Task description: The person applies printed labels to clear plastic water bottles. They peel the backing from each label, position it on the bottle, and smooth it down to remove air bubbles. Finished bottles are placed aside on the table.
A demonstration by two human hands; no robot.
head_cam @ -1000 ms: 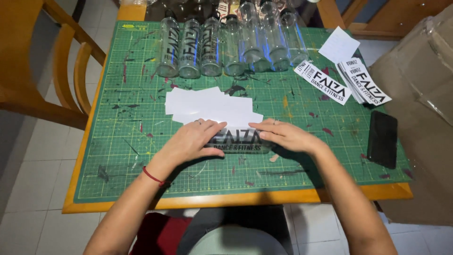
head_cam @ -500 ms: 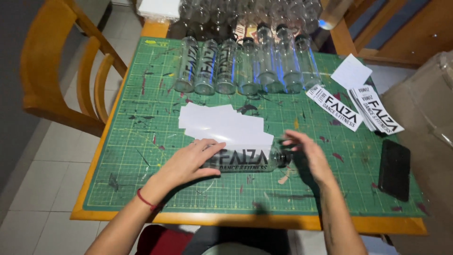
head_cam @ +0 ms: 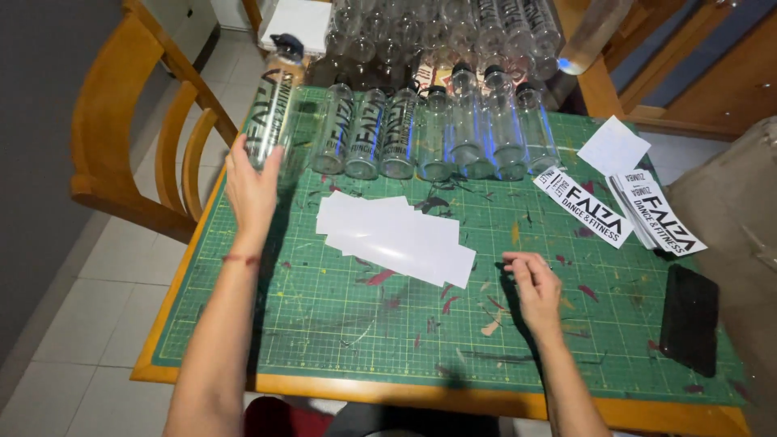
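Head view looks down on a green cutting mat covering a wooden table. At the mat's far left corner the left hand is wrapped around a clear bottle with black lettering, fingers curled on its lower body, holding it tilted above the mat's left edge. Just to its right, a row of clear bottles stands along the far edge, some lettered, some plain. The right hand rests near the middle of the mat, toward the near edge, fingers loosely curled and drawn together; whether they pinch anything cannot be told. White backing strips lie overlapped at the mat's centre, between the two hands. Printed stickers sit fanned toward the far right corner, and a black phone lies by the right edge.
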